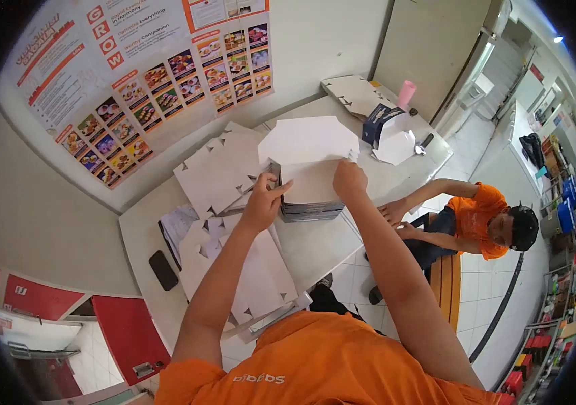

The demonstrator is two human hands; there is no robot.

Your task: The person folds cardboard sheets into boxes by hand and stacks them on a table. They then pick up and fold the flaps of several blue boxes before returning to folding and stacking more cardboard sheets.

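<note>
In the head view a cardboard box point(311, 181) with a pale inside sits on top of a stack of dark-edged cardboard point(311, 212). Its wide lid flap point(308, 138) with cut corners is raised at the back. My left hand point(263, 202) grips the box's left corner, thumb stretched over the top and fingers bent at the side. On the right corner, my right hand point(350, 181) is closed, knuckles up, at the fold below the flap. Its fingertips are partly hidden.
Flat cardboard blanks point(214, 169) lie to the left, with more blanks point(247, 270) nearer me. A phone point(163, 270) rests at the left edge. A dark blue box point(382, 123) and pink cup point(406, 94) stand at the back right. A seated person point(480, 219) is on my right.
</note>
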